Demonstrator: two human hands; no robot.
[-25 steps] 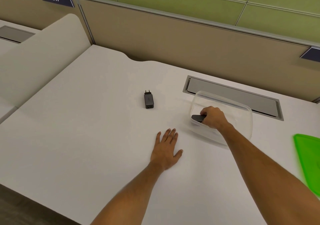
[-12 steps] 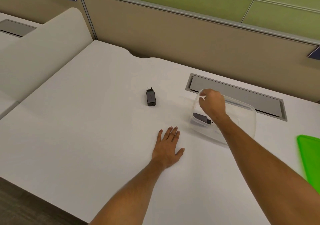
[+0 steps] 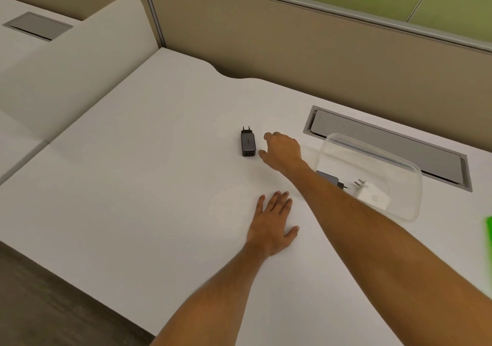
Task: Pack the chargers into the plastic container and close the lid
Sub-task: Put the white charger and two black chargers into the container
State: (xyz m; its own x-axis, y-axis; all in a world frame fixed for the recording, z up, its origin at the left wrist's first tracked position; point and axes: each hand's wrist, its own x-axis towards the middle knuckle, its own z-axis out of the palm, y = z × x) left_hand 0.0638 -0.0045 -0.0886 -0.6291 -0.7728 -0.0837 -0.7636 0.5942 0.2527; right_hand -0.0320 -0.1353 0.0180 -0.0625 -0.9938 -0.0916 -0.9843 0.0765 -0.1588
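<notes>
On the white tabletop (image 3: 133, 186) a black charger (image 3: 248, 143) lies flat, well to the left of the clear plastic box (image 3: 410, 199), with its two pins pointing away from the person. Just beside it, between it and the box, the right hand (image 3: 282, 151) hangs with fingers spread and holds nothing. The left hand (image 3: 274, 223) lies flat and empty, palm down, nearer the person than the box. Inside the box are a dark charger (image 3: 331, 179), partly hidden by the right arm, and a white charger (image 3: 371, 195). Behind the box is a grey slot (image 3: 386, 143). A green lid (image 3: 488, 232) peeks in to the right of the box.
</notes>
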